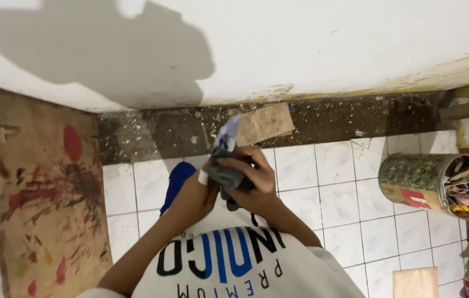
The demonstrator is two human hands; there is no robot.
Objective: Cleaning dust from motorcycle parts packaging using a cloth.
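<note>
Your two bare forearms rise from below and meet in front of your chest. Your right hand [254, 179] curls its fingers [240, 164] closed over the top; your left hand [201, 190] presses in just beside them, wrist bent.

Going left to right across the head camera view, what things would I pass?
Paint-stained wooden board leaning on the wall → left hand → grey cloth bundle gripped by both hands → right hand → small wooden panel on the tiles → patterned can full of odds and ends.
</note>
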